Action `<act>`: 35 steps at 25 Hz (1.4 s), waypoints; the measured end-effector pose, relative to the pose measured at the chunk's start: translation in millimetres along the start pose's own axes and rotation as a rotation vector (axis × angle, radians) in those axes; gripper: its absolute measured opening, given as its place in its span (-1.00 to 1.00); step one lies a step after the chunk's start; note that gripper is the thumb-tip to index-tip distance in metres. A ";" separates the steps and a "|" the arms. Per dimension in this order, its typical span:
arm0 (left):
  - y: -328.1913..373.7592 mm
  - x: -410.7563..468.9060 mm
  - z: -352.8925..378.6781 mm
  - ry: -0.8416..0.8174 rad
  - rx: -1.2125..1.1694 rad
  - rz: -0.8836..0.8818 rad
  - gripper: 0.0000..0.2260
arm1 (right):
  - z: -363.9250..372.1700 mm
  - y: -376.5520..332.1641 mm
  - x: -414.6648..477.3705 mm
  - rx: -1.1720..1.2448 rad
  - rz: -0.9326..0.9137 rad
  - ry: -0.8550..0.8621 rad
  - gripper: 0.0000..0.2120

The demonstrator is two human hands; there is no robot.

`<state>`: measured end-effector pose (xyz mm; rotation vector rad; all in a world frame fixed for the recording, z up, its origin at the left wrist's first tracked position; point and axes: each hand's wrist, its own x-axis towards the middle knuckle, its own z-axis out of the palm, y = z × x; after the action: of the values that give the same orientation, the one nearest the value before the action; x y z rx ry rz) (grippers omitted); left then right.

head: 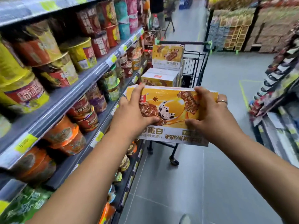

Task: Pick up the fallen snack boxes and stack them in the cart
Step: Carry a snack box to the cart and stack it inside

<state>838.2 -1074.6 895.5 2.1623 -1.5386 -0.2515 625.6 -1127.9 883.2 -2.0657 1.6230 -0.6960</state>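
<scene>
I hold a flat orange-and-white snack box [173, 101] in the air in front of me, printed face towards me. My left hand [134, 110] grips its left side, fingers over the top edge and thumb on the face. My right hand [212, 112], with a ring on one finger, grips the right side the same way. Just beyond stands a black wire cart [196, 63] with a green-tipped handle. Inside it lies one matching box [159, 78] flat, and another box [168, 56] stands upright behind it.
A tall shelf [90, 75] of instant-noodle tubs runs along my left. Packaged goods racks [278, 88] line the right. Grey tiled floor [218, 167] stretches between them. Far down the aisle a person [157, 7] stands by another cart.
</scene>
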 end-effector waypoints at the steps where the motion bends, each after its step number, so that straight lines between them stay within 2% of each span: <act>1: 1.2 29.9 4.1 0.015 -0.018 -0.008 -0.07 | 2.0 -0.8 31.7 -0.004 -0.016 -0.002 -0.17; 9: -14.3 239.6 30.7 0.015 -0.036 -0.036 -0.06 | 39.6 -15.5 240.5 -0.054 -0.040 -0.018 -0.17; 15: -38.7 432.5 64.7 -0.052 -0.013 0.059 -0.07 | 97.7 -19.0 400.7 -0.048 0.067 0.050 -0.20; 21: -51.0 574.1 103.0 -0.146 0.068 0.129 -0.09 | 149.4 -16.8 520.2 -0.068 0.208 0.076 -0.24; 24: -58.7 614.8 125.1 -0.180 0.011 0.124 -0.13 | 168.8 -11.4 554.8 -0.075 0.227 0.082 -0.30; 30: -79.1 638.0 167.8 -0.172 -0.035 0.120 -0.37 | 192.4 9.6 575.2 -0.106 0.253 -0.017 -0.39; 35: -80.5 630.0 165.1 -0.208 -0.040 0.107 -0.29 | 188.5 16.8 575.4 -0.100 0.235 -0.050 -0.35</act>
<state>1061.3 -1682.4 788.9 2.0686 -1.7411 -0.4805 840.2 -1687.9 797.5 -1.8998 1.8663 -0.4880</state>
